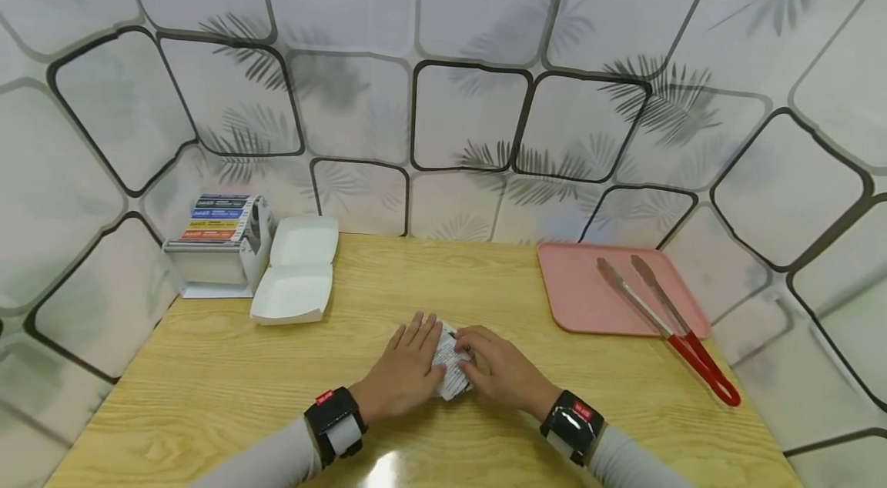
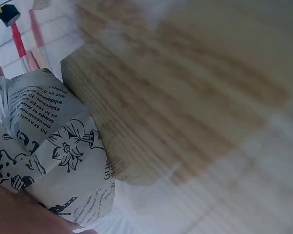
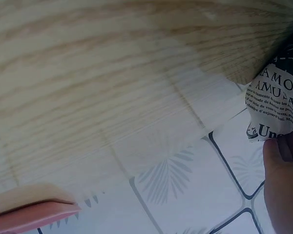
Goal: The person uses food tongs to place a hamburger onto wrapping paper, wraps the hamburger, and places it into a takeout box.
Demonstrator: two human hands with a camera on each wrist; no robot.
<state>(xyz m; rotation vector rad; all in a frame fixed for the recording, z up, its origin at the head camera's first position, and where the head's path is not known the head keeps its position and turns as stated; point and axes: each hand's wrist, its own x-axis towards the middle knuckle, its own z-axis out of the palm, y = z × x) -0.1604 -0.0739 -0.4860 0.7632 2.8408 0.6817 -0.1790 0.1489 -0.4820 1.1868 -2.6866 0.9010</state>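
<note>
A small packet wrapped in newsprint-patterned paper [image 1: 452,366] lies on the wooden table between both hands. My left hand [image 1: 405,371] rests along its left side, fingers straight and thumb at the paper's near edge. From the right, my right hand [image 1: 506,371] grips the paper with bent fingers and thumb. In the left wrist view the folded wrapper [image 2: 71,151] shows black print and a flower drawing. The right wrist view has the fingers at the end of the printed paper [image 3: 273,105]. What the wrapper holds inside is hidden.
An opened white clamshell box [image 1: 294,292] stands at the back left, beside a white dispenser with colourful boxes [image 1: 218,218]. To the right, a pink tray [image 1: 571,295] carries metal tongs with red handles [image 1: 703,369] that stick out past its near edge. Patterned curtain-like walls enclose the table.
</note>
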